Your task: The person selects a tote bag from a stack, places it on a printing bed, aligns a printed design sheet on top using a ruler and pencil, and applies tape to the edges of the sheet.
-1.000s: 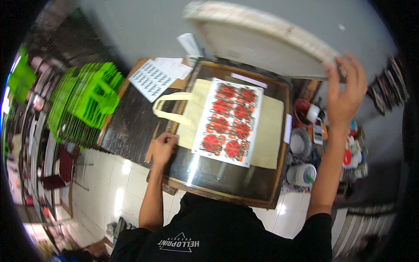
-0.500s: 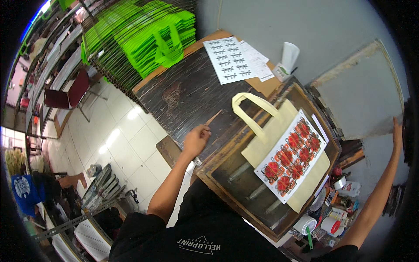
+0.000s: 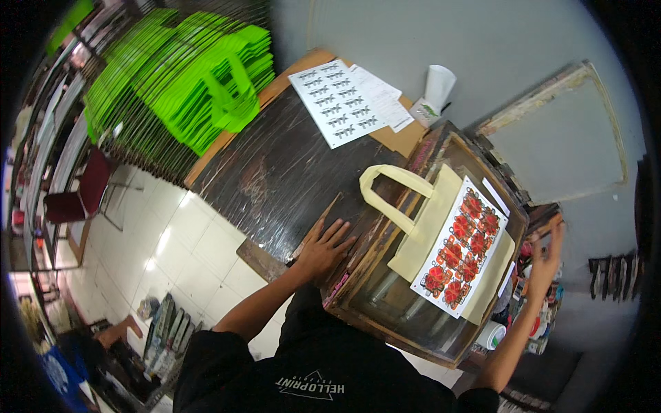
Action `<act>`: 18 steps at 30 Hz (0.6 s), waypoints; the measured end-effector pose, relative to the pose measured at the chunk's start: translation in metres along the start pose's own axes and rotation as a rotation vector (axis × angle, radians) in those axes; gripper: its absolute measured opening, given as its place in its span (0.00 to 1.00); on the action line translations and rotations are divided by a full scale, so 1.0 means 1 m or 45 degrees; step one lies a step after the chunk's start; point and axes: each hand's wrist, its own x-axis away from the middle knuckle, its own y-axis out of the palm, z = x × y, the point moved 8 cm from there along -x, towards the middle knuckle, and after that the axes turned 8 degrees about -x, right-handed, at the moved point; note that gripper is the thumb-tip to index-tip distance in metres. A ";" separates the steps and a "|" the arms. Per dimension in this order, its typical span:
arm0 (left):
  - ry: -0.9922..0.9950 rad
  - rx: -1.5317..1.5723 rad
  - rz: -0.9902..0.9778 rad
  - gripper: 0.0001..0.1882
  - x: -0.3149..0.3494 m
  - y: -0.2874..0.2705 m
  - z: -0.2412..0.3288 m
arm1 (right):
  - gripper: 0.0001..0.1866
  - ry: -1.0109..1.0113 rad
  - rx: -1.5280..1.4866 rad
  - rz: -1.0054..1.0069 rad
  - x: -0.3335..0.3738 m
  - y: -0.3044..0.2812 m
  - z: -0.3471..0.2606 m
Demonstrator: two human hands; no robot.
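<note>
My left hand [image 3: 322, 252] lies with fingers spread at the near edge of the dark tabletop [image 3: 275, 186]. Alongside its thumb is a thin, pointed brown stick [image 3: 329, 208]; whether the hand still touches it I cannot tell. Out to the right, my right hand [image 3: 546, 256] is raised with fingers apart, nothing visible in it, beside the wooden-framed glass top [image 3: 365, 296]. On that glass a cream tote bag [image 3: 407, 258] lies flat, its handle loop reaching over the wooden frame. A white sheet with red flower prints [image 3: 460, 251] rests on the bag.
Behind the glass top, a framed screen [image 3: 561, 138] stands tilted up by the wall. Printed white sheets [image 3: 337, 103] and a white cup [image 3: 438, 86] sit at the table's far side. Green bags [image 3: 186, 82] pile on a wire rack at left; tubs [image 3: 490, 335] crowd the right.
My right hand has come down and inward from the raised screen frame. My left hand has gone from gripping the pointed stick to lying spread on the table edge. The view has shifted slightly.
</note>
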 end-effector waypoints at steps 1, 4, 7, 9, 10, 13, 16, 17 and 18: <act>0.015 0.001 -0.028 0.30 0.003 -0.001 0.003 | 0.33 0.166 0.002 -0.028 0.026 -0.002 0.005; -0.049 -0.180 -0.191 0.32 0.014 -0.016 0.008 | 0.28 0.401 -0.197 0.061 0.102 -0.013 0.025; -0.280 0.201 0.052 0.25 0.007 -0.013 0.000 | 0.26 0.546 -0.332 0.158 0.151 -0.011 0.004; -0.391 0.314 -0.085 0.21 -0.004 -0.012 -0.003 | 0.26 0.738 -0.490 0.278 0.194 -0.001 0.017; -0.399 0.341 -0.166 0.20 -0.012 -0.009 -0.005 | 0.24 0.706 -0.389 0.256 0.203 0.003 0.014; -0.333 0.481 -0.165 0.15 -0.024 -0.013 -0.011 | 0.20 0.696 -0.438 0.297 0.219 0.014 0.004; -0.346 0.748 -0.018 0.10 -0.023 -0.022 -0.038 | 0.18 0.672 -0.473 0.268 0.209 0.024 -0.009; -0.366 0.858 0.028 0.10 -0.021 -0.026 -0.047 | 0.18 0.664 -0.468 0.240 0.201 0.027 -0.014; -0.446 0.882 0.026 0.09 -0.015 -0.027 -0.058 | 0.17 0.654 -0.464 0.208 0.190 0.031 -0.021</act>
